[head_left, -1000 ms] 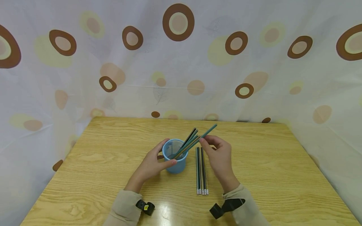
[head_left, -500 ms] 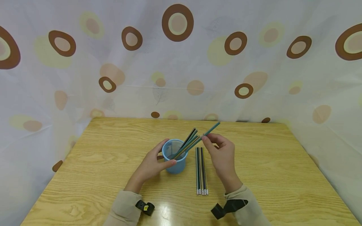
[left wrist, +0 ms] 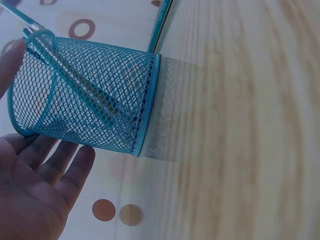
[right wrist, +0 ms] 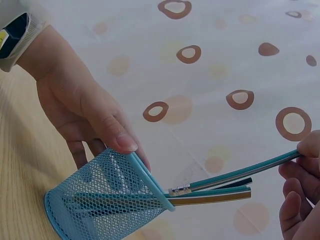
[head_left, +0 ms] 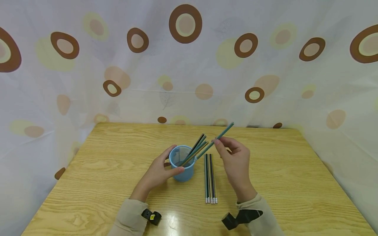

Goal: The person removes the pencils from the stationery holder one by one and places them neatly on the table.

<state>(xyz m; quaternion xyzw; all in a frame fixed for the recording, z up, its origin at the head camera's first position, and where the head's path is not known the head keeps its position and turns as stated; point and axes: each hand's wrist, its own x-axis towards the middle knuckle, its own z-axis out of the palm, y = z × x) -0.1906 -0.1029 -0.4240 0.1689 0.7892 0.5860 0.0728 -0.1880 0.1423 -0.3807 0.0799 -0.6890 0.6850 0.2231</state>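
A light blue mesh pencil cup (head_left: 183, 175) stands on the table, held by my left hand (head_left: 157, 172) with the thumb at the near rim and the fingers round the far side. My right hand (head_left: 236, 160) pinches a green striped pencil (head_left: 225, 131) between thumb and fingertips, to the right of the cup. That pencil slants, and its metal eraser end (right wrist: 180, 190) is at the cup's rim in the right wrist view. Several other pencils (head_left: 193, 152) lean inside the cup, tilted right; their lower ends show through the mesh (left wrist: 100, 95).
A row of several striped pencils (head_left: 210, 178) lies on the wooden table (head_left: 289, 183) between the cup and my right forearm, eraser ends toward me. A patterned cloth (head_left: 189, 75) hangs behind the table's far edge.
My right hand has moved up and to the right, drawing the green pencil out of the cup to its rim. The left hand and the cup have stayed in place.
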